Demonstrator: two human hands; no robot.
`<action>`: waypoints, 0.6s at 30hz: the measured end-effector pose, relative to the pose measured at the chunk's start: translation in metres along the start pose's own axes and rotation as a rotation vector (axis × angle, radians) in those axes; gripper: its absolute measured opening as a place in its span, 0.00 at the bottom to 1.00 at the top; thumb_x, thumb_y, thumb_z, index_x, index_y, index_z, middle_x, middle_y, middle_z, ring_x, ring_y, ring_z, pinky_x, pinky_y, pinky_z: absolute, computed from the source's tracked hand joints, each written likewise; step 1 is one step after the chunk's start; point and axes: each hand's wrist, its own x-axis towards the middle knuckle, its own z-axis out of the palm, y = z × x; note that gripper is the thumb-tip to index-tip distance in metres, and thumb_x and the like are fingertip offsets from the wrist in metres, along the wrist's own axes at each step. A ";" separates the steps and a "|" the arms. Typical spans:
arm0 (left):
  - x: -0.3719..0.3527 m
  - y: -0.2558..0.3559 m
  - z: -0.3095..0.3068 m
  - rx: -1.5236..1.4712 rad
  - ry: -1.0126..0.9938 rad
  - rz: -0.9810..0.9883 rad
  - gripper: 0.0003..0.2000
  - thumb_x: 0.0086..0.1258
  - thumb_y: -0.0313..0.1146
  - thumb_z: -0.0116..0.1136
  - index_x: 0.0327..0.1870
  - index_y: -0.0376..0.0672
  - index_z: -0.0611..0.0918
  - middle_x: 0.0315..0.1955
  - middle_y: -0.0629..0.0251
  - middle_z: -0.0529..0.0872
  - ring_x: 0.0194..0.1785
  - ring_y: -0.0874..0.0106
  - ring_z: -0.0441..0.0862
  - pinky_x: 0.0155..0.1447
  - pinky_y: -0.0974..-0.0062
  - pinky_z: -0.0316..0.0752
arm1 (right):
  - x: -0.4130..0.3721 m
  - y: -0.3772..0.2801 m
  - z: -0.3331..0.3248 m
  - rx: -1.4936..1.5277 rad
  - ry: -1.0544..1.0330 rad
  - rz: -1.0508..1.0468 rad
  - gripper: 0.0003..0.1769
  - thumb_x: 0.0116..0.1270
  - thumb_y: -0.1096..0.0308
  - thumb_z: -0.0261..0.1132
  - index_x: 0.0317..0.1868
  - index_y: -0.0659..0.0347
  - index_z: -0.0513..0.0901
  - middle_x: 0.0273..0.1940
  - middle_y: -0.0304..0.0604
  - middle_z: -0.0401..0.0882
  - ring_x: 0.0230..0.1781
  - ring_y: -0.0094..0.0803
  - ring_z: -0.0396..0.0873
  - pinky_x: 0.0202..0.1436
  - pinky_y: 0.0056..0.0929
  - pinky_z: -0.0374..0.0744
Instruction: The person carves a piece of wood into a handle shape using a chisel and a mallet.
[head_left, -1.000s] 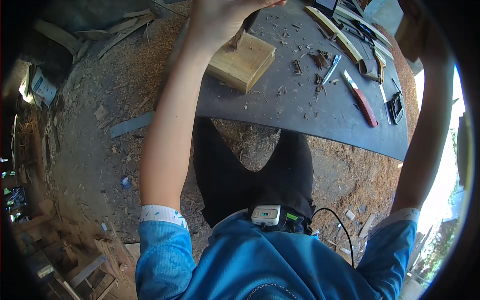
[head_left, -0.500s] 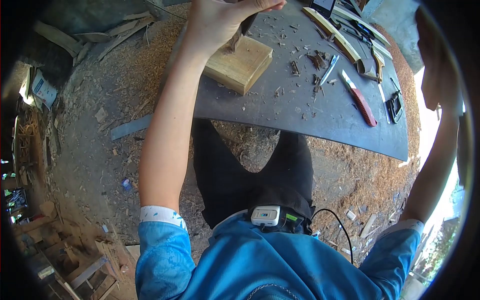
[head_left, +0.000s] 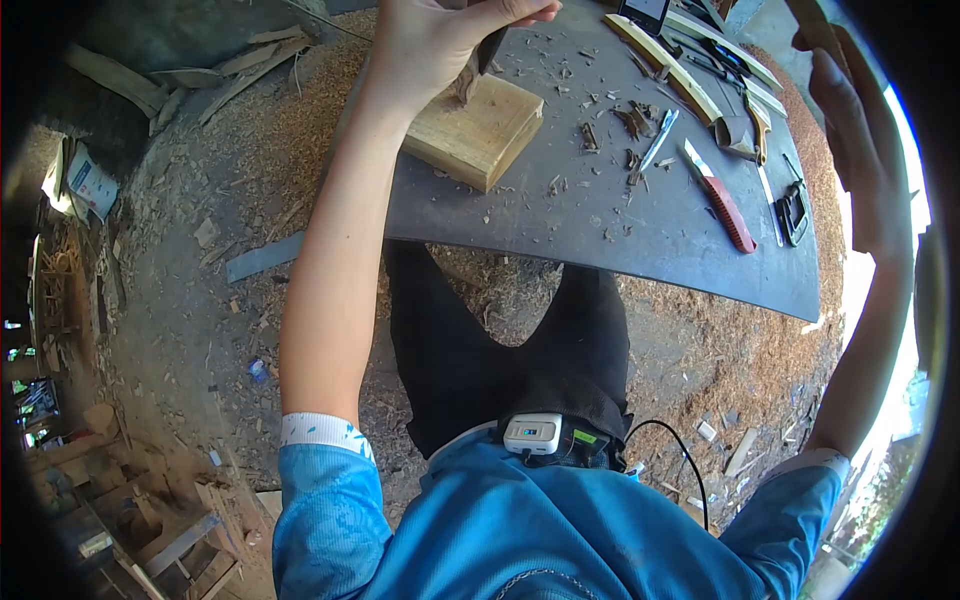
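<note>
My left hand (head_left: 440, 40) is shut on a small dark piece of wood (head_left: 468, 80), which stands with its lower end on a pale wooden block (head_left: 480, 130). The block lies on the near left part of a dark grey table (head_left: 600, 235). My right hand (head_left: 865, 150) is raised at the right edge of the view, above and to the right of the table. Its fingers point upward beside something brown at the frame's edge. Whether it grips that thing is not clear.
Wood chips litter the table. A red-handled blade (head_left: 725, 205), a blue pen (head_left: 660, 140), pale wooden strips (head_left: 680, 65), a black tool (head_left: 793, 212) and a phone (head_left: 645, 12) lie at the table's right and far side. Sawdust and offcuts cover the ground.
My right hand has come down from above the frame's top edge and now shows in full at the right edge. My left hand stays on the wood piece on the block.
</note>
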 end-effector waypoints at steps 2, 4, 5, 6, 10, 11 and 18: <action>0.001 -0.001 -0.002 0.017 -0.007 0.010 0.20 0.71 0.27 0.73 0.30 0.51 0.68 0.33 0.62 0.90 0.40 0.73 0.91 0.47 0.72 0.91 | -0.003 -0.018 -0.012 0.272 0.110 0.160 0.37 0.81 0.33 0.48 0.51 0.66 0.74 0.22 0.36 0.72 0.14 0.20 0.70 0.15 0.22 0.65; 0.000 -0.001 -0.003 0.008 -0.018 0.016 0.19 0.71 0.27 0.73 0.31 0.50 0.68 0.33 0.63 0.90 0.40 0.73 0.91 0.46 0.72 0.91 | 0.000 0.007 -0.013 0.216 0.109 -0.002 0.35 0.82 0.36 0.49 0.54 0.67 0.73 0.23 0.36 0.71 0.14 0.20 0.69 0.15 0.22 0.65; 0.000 -0.001 -0.003 0.004 -0.025 0.020 0.19 0.71 0.27 0.73 0.31 0.50 0.68 0.33 0.63 0.89 0.41 0.73 0.91 0.46 0.72 0.91 | 0.002 0.006 -0.006 0.284 0.185 0.105 0.34 0.82 0.36 0.48 0.53 0.66 0.73 0.23 0.36 0.71 0.13 0.20 0.68 0.14 0.22 0.64; 0.000 -0.001 -0.003 0.009 -0.026 0.021 0.19 0.71 0.27 0.73 0.31 0.50 0.68 0.33 0.63 0.89 0.41 0.73 0.91 0.46 0.72 0.91 | 0.007 -0.001 0.002 0.350 0.262 0.212 0.34 0.82 0.36 0.48 0.51 0.66 0.73 0.22 0.36 0.70 0.12 0.20 0.67 0.14 0.22 0.63; -0.001 0.001 -0.001 0.004 -0.012 0.011 0.19 0.71 0.27 0.72 0.32 0.50 0.68 0.33 0.63 0.90 0.41 0.73 0.91 0.46 0.71 0.91 | -0.001 0.020 -0.005 0.322 -0.018 -0.025 0.35 0.82 0.34 0.46 0.45 0.64 0.73 0.23 0.41 0.72 0.11 0.25 0.68 0.13 0.25 0.65; -0.001 0.001 -0.001 -0.002 -0.002 0.005 0.19 0.71 0.26 0.72 0.32 0.50 0.68 0.33 0.63 0.90 0.41 0.73 0.91 0.46 0.71 0.91 | -0.001 0.033 0.007 0.071 0.034 -0.080 0.35 0.82 0.33 0.46 0.44 0.63 0.72 0.22 0.41 0.72 0.11 0.25 0.66 0.13 0.25 0.65; -0.001 -0.001 -0.004 0.004 -0.028 0.014 0.20 0.71 0.27 0.72 0.32 0.51 0.66 0.34 0.62 0.90 0.41 0.72 0.92 0.47 0.71 0.91 | 0.007 0.038 -0.048 0.854 -0.402 -0.031 0.33 0.82 0.36 0.50 0.48 0.63 0.75 0.36 0.51 0.82 0.33 0.34 0.83 0.35 0.37 0.80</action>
